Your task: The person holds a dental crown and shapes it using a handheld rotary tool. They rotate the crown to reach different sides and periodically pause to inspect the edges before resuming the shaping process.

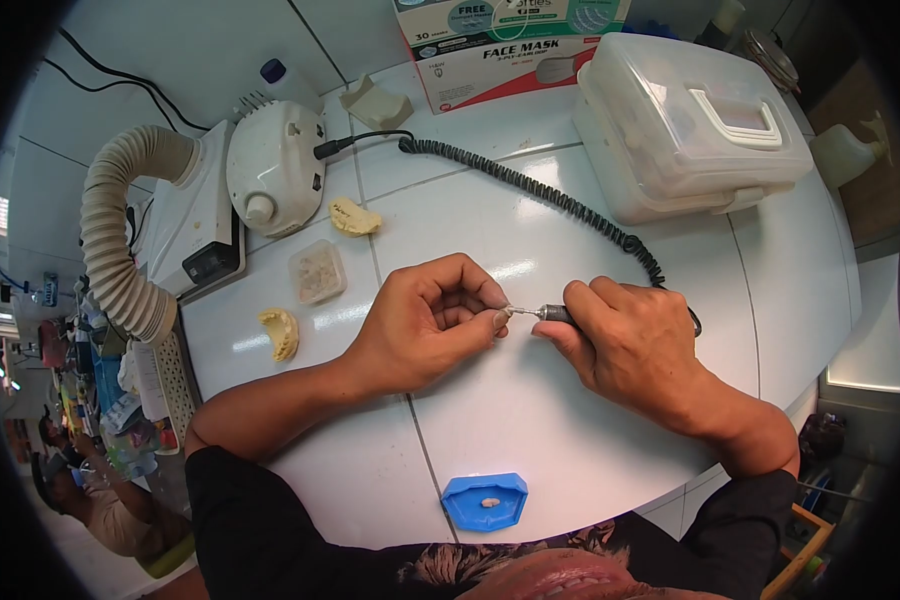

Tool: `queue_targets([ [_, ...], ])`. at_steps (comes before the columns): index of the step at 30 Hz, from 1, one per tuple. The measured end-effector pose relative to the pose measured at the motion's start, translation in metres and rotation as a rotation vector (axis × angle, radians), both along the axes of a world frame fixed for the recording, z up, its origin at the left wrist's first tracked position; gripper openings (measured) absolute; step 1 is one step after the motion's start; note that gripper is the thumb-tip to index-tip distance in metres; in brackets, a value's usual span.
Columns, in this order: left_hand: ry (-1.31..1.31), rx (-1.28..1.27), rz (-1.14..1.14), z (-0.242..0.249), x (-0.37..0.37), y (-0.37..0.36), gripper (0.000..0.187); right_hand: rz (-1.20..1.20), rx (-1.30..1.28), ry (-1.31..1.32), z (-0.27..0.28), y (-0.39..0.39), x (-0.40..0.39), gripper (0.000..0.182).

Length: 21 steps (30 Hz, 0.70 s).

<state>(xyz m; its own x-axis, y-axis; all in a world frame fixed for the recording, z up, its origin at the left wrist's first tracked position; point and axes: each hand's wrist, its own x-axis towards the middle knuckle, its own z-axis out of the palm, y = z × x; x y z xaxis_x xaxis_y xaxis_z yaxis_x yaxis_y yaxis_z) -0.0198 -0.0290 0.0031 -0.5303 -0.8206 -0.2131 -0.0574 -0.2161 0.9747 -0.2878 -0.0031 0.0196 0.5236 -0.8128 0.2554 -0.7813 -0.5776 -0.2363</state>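
My right hand (pixel 625 340) is wrapped around a dark rotary handpiece (pixel 558 314), whose thin metal bur (pixel 526 311) points left. The thumb and fingertips of my left hand (pixel 435 320) are pinched together on a small pale piece (pixel 508 309), mostly hidden by the fingers. The bur's tip is right at this piece. A black coiled cord (pixel 540 190) runs from a white control unit (pixel 277 165) toward my right hand. Closer to my body, a blue tray (pixel 460 517) holds a small tooth-coloured piece (pixel 489 502).
Two yellowish dental casts (pixel 354 217) (pixel 279 335) and a small clear box (pixel 317 272) lie left of my hands. A ribbed hose (pixel 100 215) arches at the far left. Behind stand a face mask box (pixel 510 75) and a translucent case (pixel 660 130). Another person (pixel 120 510) sits at lower left.
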Motion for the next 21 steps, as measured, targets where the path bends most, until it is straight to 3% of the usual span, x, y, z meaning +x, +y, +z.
queue_targets([
  [21, -0.022, 0.021, -0.015, 0.0019, 0.0004, -0.0002, 0.014, -0.001, 0.022, 0.006, 0.0019, -0.0004, 0.0006, 0.046],
])
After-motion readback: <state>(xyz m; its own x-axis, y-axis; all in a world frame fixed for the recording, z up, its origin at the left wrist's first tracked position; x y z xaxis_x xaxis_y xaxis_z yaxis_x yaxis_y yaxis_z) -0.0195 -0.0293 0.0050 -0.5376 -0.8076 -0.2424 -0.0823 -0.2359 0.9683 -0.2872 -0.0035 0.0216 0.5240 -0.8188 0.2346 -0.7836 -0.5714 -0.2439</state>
